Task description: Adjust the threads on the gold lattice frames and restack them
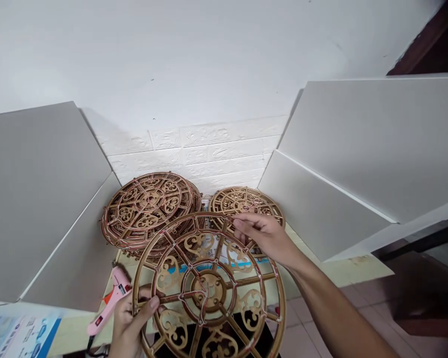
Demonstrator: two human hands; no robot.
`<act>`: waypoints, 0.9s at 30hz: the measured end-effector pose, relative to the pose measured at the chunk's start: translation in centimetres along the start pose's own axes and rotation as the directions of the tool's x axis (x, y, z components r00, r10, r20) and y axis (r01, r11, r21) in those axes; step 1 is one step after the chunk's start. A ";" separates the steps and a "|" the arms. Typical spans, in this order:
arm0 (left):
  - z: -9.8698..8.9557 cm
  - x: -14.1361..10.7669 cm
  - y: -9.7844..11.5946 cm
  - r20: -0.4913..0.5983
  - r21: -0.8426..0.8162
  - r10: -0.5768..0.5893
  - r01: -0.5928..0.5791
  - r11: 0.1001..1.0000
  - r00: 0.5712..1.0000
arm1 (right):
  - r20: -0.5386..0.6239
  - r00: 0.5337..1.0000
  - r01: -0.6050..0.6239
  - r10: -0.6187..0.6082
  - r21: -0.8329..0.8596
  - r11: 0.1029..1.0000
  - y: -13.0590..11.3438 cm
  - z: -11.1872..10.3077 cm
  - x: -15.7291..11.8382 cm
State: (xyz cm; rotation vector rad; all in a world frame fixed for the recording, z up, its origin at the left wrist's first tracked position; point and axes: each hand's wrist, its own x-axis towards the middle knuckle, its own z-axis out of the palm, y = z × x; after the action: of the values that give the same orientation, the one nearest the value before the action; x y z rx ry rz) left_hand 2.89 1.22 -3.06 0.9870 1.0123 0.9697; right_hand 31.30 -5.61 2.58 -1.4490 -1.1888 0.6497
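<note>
Both my hands hold up a round gold-coloured openwork disc (209,291) with spokes, a central hub and scrolled filigree, tilted toward me. My left hand (129,323) grips its lower left rim, thumb on the front. My right hand (263,236) has its fingers curled over the upper right rim. Just left of my left hand lies a pink hot glue gun (110,301) with an orange trigger, not held. Behind the disc stand a stack of similar discs (147,209) and a second, smaller pile (242,201). Part of the disc's bottom edge runs out of view.
Large white boards stand angled on the left (45,199) and right (369,144). Behind the piles is a white brick-textured wall (194,149). A printed sheet (22,335) lies at the lower left. Tiled floor (313,330) shows beyond the table edge (339,268).
</note>
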 end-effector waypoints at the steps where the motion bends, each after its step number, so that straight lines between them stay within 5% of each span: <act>1: -0.1 0.1 -0.2 0.009 0.000 -0.011 0.011 1.000 1.000 | -0.001 1.000 -0.013 0.013 0.000 1.000 0.3 0.0 -0.2; 12: 2.2 0.8 -0.7 -0.074 -0.193 -0.124 0.108 0.975 0.990 | -0.040 0.973 -0.224 0.227 0.062 0.973 2.2 -1.9 -2.9; 21: 3.5 1.3 0.0 -0.196 -0.293 -0.169 0.106 0.950 0.966 | -0.197 0.959 -0.205 0.204 0.015 0.979 2.1 -1.3 -5.0; 27: 3.9 1.4 0.1 -0.232 -0.328 -0.173 0.090 0.940 0.957 | -0.092 0.981 -0.167 0.171 0.043 0.985 1.8 -0.4 -5.8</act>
State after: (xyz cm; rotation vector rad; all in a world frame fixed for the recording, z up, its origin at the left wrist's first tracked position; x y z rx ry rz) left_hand 6.91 1.85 -2.43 0.5285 1.0825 1.1248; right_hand 30.26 -10.86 -0.24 -1.5458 -0.9832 0.7054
